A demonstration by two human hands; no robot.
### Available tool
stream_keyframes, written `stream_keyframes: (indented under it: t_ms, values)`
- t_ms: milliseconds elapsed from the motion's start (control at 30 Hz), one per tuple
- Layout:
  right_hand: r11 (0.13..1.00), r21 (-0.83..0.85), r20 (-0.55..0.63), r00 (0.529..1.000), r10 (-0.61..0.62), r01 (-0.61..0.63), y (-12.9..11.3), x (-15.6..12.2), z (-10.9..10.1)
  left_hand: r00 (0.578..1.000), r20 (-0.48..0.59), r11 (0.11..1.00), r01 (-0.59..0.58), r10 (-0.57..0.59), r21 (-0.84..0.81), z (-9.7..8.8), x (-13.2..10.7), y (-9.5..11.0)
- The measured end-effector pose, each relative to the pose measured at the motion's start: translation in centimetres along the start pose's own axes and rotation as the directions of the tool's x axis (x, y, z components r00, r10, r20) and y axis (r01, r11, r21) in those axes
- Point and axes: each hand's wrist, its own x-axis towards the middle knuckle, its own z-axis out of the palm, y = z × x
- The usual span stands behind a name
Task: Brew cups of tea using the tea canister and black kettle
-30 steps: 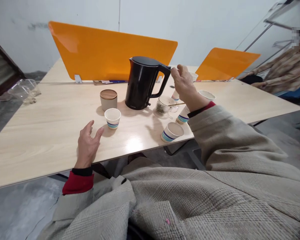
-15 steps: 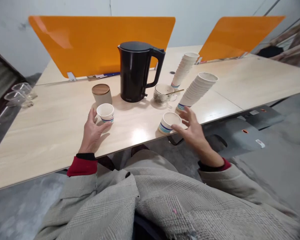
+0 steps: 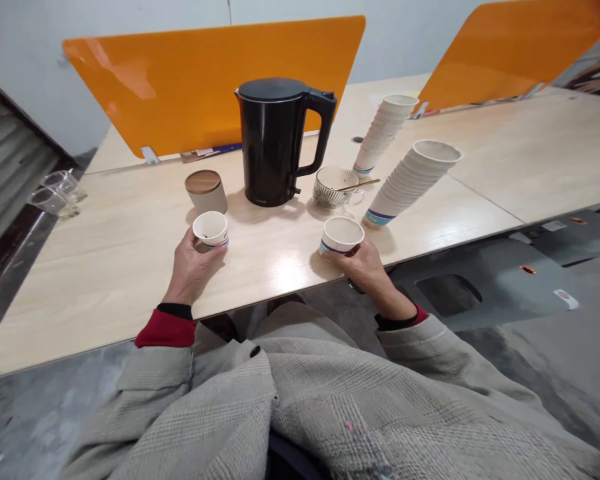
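My left hand is wrapped round a small striped paper cup standing on the light wooden table. My right hand grips a second paper cup near the table's front edge. Behind the cups stand a black electric kettle, a beige jar with a wooden lid and a ribbed glass cup with a spoon.
Two leaning stacks of paper cups stand right of the kettle. Orange divider panels rise at the back. Clear plastic cups sit at the far left. Another person's sleeve shows at the top right.
My right hand left the kettle handle, came down to the near cup and closed on it. My left hand slid forward and closed on the left cup.
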Motion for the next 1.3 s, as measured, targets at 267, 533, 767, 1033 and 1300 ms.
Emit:
stream_keyframes:
  t_ms: [267,533,767,1033,1300]
  values:
    - [1.000,0.021,0.047,0.999,0.007,-0.008,-0.8,4.6,2.4,0.999,-0.031,0.997,0.020,-0.022,-0.076,0.3,-0.5,0.4]
    - [0.996,0.084,0.185,0.983,0.017,-0.033,-0.1,4.2,-0.1,0.997,-0.050,0.999,0.054,-0.054,-0.006,-0.4,-1.0,0.0]
    - [0.983,0.152,-0.065,0.992,0.111,-0.100,-0.4,4.3,-4.3,0.998,-0.043,0.999,0.049,-0.048,0.023,-0.4,-1.1,0.4]
    - [0.973,0.213,-0.272,0.952,0.144,-0.087,-0.1,8.3,-1.4,1.000,-0.006,0.999,0.000,0.000,0.050,-0.6,-1.4,-0.8]
    - [0.976,0.208,-0.299,0.947,0.119,-0.057,-0.6,11.2,-0.5,0.999,-0.011,0.997,-0.038,0.039,0.064,-0.6,-1.2,-1.7]
